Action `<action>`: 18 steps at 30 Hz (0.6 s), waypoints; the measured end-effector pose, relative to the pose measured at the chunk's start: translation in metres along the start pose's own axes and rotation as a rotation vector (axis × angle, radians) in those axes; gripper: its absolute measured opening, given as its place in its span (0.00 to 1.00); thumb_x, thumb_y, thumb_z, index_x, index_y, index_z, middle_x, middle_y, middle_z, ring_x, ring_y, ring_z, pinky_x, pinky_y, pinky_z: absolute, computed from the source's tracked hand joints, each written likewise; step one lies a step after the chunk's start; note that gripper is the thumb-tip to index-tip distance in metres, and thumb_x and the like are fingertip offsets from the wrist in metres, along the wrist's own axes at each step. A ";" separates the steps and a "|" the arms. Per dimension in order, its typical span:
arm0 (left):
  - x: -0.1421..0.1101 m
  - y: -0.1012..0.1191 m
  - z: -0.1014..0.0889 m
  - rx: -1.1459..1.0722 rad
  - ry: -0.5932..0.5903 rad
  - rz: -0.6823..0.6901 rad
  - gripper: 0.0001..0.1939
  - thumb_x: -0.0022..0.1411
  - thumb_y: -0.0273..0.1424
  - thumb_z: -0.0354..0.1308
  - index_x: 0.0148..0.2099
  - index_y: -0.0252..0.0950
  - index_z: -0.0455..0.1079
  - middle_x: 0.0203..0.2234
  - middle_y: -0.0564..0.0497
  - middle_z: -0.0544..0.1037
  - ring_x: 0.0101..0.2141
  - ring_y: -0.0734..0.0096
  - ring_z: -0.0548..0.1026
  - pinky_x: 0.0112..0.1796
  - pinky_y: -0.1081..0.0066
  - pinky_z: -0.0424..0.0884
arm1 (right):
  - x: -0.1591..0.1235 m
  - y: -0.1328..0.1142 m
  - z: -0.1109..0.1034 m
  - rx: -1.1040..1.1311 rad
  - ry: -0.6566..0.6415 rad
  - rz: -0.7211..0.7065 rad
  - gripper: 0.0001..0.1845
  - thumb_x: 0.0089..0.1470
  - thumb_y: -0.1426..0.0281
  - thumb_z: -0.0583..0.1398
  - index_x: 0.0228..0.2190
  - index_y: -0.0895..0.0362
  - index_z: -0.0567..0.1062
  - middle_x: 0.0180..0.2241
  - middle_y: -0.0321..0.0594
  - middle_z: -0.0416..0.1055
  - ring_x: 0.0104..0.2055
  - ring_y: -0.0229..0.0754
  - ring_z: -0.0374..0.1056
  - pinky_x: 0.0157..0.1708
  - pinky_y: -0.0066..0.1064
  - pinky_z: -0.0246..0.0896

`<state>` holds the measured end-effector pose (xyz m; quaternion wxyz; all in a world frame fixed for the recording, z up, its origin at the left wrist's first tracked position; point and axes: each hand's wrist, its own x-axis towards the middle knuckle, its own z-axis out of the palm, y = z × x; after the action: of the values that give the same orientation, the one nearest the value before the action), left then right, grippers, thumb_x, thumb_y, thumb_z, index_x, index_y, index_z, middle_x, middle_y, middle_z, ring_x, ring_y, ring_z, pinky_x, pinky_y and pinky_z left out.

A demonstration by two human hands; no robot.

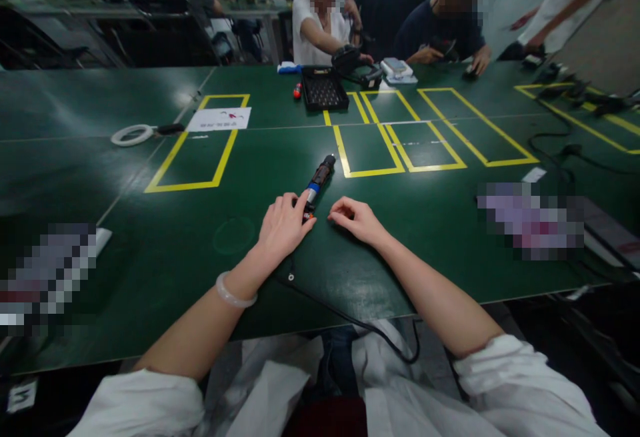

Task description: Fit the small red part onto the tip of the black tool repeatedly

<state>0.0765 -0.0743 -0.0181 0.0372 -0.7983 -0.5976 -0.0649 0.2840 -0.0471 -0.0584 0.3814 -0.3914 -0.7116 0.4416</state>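
Observation:
An electric screwdriver [320, 177], dark with a blue and silver band, lies on the green table with its tip pointing away from me. My left hand [284, 224] is closed over its rear end, thumb on the near side; the part under the fingers is hidden. From there a black cord [345, 315] with a small ring on it runs over the table's near edge. My right hand [357, 219] rests on the table just right of the screwdriver, fingers curled in loosely, with nothing visible in them and not touching the tool.
Yellow tape frames [375, 174] mark the green table [175, 237]. A white sheet [220, 118] and a coiled white cable [133, 135] lie at the left. A black tray [324, 90] and a red item [297, 90] stand farther back. Blurred-out items lie on both sides. People sit opposite.

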 end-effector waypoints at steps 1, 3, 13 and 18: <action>0.001 -0.007 0.000 0.013 -0.004 -0.018 0.32 0.67 0.42 0.53 0.68 0.38 0.56 0.51 0.37 0.67 0.48 0.48 0.67 0.46 0.58 0.65 | 0.000 0.001 -0.001 0.003 0.001 0.003 0.08 0.56 0.64 0.60 0.33 0.57 0.72 0.31 0.37 0.75 0.30 0.36 0.68 0.33 0.29 0.63; 0.003 -0.026 -0.001 0.033 -0.018 -0.072 0.31 0.67 0.43 0.51 0.68 0.38 0.55 0.52 0.36 0.66 0.49 0.46 0.67 0.46 0.56 0.66 | 0.000 0.003 -0.002 0.003 0.001 0.004 0.08 0.57 0.65 0.60 0.33 0.57 0.73 0.30 0.37 0.76 0.30 0.37 0.69 0.33 0.29 0.63; -0.002 -0.170 -0.008 0.075 -0.114 -0.522 0.36 0.66 0.51 0.48 0.70 0.38 0.53 0.57 0.34 0.64 0.52 0.44 0.65 0.49 0.50 0.66 | 0.000 -0.003 -0.003 -0.039 -0.011 0.001 0.07 0.58 0.66 0.59 0.32 0.57 0.73 0.30 0.38 0.77 0.29 0.36 0.69 0.32 0.27 0.61; -0.017 -0.226 -0.007 0.140 -0.112 -0.755 0.34 0.67 0.50 0.46 0.69 0.39 0.54 0.59 0.37 0.63 0.52 0.47 0.65 0.50 0.52 0.64 | 0.000 -0.003 -0.002 -0.033 -0.028 0.009 0.07 0.58 0.66 0.59 0.32 0.57 0.73 0.30 0.38 0.77 0.29 0.37 0.70 0.32 0.28 0.62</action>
<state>-0.1458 -0.0277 -0.0181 0.0324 -0.5200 -0.8535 0.0108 0.2848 -0.0471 -0.0548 0.3630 -0.3947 -0.7222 0.4368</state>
